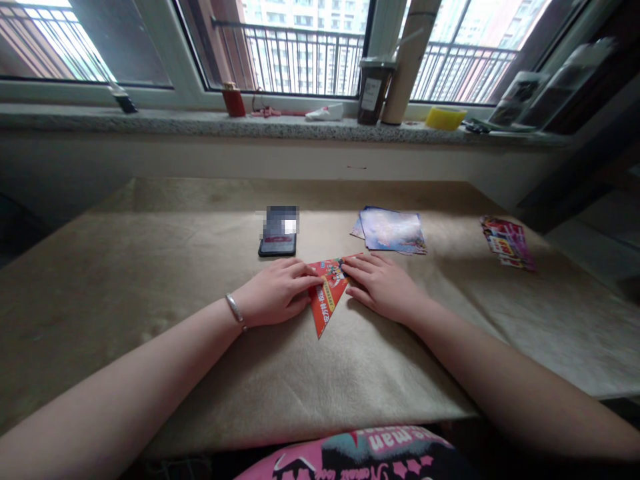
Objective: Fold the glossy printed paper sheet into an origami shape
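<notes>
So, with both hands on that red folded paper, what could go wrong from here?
1. The red folded paper lies on a soft, wrinkled table cloth, so a pressed crease may come out uneven.
2. The left hand and right hand press only its upper part; the lower tip is free, so layers could slip out of line.
3. The phone sits just beyond the fingers and might get nudged.

Left hand, right hand pressing red paper triangle, seemingly folded; phone beyond
</notes>
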A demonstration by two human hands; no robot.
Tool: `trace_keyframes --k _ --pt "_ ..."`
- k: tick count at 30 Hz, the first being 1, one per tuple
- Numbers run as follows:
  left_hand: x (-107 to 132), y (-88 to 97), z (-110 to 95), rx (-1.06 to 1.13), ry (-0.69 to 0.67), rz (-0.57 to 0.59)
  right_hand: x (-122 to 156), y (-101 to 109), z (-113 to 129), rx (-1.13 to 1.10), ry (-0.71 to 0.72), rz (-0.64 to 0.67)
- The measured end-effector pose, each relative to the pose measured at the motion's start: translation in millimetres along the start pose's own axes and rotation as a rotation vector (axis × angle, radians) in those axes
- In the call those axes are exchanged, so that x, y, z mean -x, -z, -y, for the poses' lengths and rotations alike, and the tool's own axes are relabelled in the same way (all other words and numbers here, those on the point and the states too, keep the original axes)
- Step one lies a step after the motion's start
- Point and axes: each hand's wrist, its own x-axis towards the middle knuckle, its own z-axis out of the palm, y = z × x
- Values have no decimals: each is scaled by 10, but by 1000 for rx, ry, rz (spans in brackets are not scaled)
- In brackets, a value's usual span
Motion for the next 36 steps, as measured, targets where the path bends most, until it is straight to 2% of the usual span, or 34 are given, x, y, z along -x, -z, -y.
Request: trace_keyframes --k 9,15,19,22,26,31,36 --pt "27 -62 -9 -32 -3 -26 -6 4 24 9 -166 9" --pt "11 -26 -28 -79 111 -40 2 16 24 -26 -190 -26" --pt "27 6 -10 -46 72 -25 24 44 37 -45 -160 -32" --pt "35 23 6 -7 -6 -6 25 51 38 -54 -108 -39" --pt "23 21 15 18 -91 -21 23 5 13 -66 -81 26" --pt "5 -12 28 65 -126 -43 43 -82 -24 -97 -80 83" --pt "10 -39 69 95 -89 75 26 -94 -65 -143 -3 120"
